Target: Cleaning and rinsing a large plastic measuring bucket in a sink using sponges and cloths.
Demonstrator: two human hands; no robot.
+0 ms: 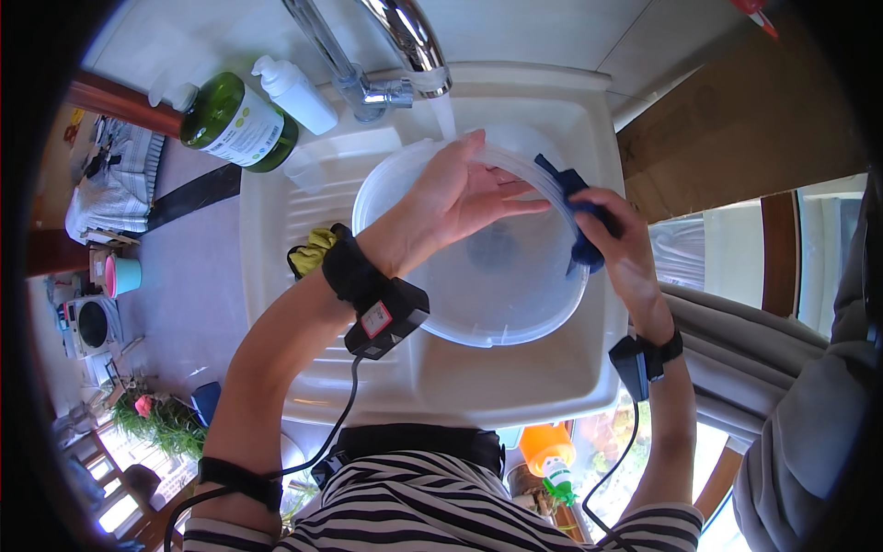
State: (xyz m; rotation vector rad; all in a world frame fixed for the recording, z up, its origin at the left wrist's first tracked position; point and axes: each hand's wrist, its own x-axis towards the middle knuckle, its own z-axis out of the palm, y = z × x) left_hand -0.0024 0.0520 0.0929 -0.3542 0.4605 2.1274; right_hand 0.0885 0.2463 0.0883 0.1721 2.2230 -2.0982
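A round translucent plastic basin (531,303) rests in the white sink (497,386), under a chrome faucet (414,41) with water running. My left hand (476,190) is under the stream at the basin's far side, palm up and fingers spread, its thumb at the rim; whether it grips the rim I cannot tell. With my right hand (614,228) I hold a dark blue cloth (586,252) against the outside of the rim on the right.
On the sink's ribbed left part lie a yellow-green cloth (314,252) and a small clear cup (303,170). A green pump bottle (238,124) and a white pump bottle (296,96) stand at the back left. A cardboard sheet (745,131) and a grey curtain (738,345) are on the right.
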